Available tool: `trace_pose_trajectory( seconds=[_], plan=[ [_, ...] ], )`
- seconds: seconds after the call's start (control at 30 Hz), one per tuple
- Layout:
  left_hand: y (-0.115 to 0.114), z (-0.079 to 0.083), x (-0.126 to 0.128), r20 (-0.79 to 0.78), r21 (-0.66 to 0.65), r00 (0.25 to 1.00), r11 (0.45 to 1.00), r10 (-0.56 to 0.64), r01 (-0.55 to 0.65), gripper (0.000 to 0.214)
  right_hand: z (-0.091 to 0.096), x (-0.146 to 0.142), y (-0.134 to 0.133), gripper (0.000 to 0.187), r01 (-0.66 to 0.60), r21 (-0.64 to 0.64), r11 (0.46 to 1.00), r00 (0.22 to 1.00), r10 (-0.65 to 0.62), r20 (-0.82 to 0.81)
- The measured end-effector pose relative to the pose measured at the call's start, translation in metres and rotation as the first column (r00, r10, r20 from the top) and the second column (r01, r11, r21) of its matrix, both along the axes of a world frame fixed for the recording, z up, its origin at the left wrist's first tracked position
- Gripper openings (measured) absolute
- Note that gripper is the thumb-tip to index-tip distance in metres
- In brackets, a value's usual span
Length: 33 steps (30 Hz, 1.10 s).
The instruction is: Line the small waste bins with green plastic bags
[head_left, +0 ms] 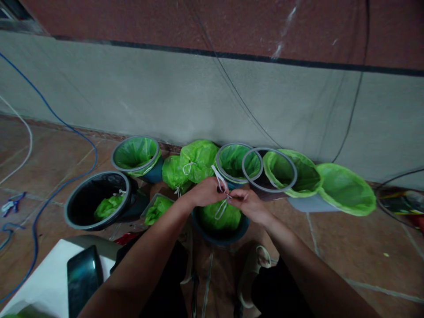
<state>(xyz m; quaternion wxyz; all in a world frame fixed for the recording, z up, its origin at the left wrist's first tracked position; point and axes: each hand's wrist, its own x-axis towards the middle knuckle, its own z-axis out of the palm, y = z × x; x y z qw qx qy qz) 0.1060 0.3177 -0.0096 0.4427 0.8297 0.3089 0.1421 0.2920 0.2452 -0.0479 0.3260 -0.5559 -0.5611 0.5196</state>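
My left hand and my right hand meet over a dark bin between my feet. Both are closed on a white drawstring, whose loops stick out above and below the fingers. Inside that bin, just beneath the hands, lies a green garbage bag, gathered toward the string. Exactly how the string runs between the fingertips is too small to make out. Behind my left hand are two tied green bags, a larger one and a smaller one.
Lined bins stand along the wall: one at left, several at right. A loose grey ring rests among them. A black-lined bin is front left. A phone lies on a white surface; a blue cable crosses the floor.
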Motion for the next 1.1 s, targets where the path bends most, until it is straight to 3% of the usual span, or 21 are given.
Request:
trace_pose_trajectory(
  seconds=[0.17,0.33,0.47,0.63,0.83,0.93,1.1],
  plan=[
    [-0.001,-0.002,0.001,-0.101,0.172,0.995,0.985,-0.004,0.021,0.011,0.003,-0.001,0.0,0.024,0.012,-0.06,0.998,1.0,-0.011,0.016],
    [-0.004,-0.012,0.005,-0.2,0.446,0.978,0.894,0.058,0.038,0.007,0.002,0.0,0.0,0.023,-0.006,-0.05,0.999,0.994,0.011,0.106],
    [-0.009,-0.02,0.01,-0.145,0.529,0.986,0.849,0.088,0.002,0.008,0.007,-0.003,0.001,0.019,-0.014,0.005,1.0,0.997,0.013,0.071],
    [-0.013,-0.019,0.013,-0.011,0.47,0.993,0.877,0.117,-0.098,0.011,0.015,-0.002,0.001,0.021,-0.004,0.022,1.0,1.0,0.004,0.03],
    [-0.017,-0.013,0.015,0.11,0.303,0.976,0.93,0.185,-0.211,0.011,0.022,0.009,0.004,0.033,0.143,0.036,0.989,0.988,-0.141,-0.059],
    [-0.019,-0.012,0.015,0.136,0.291,0.973,0.931,0.188,-0.221,0.014,0.025,0.011,0.006,0.034,0.147,0.059,0.987,0.984,-0.139,-0.11],
    [-0.017,-0.013,0.012,0.135,0.302,0.982,0.939,0.129,-0.165,0.021,0.025,0.012,0.007,0.035,0.162,-0.048,0.986,0.981,-0.166,-0.101]
  ],
)
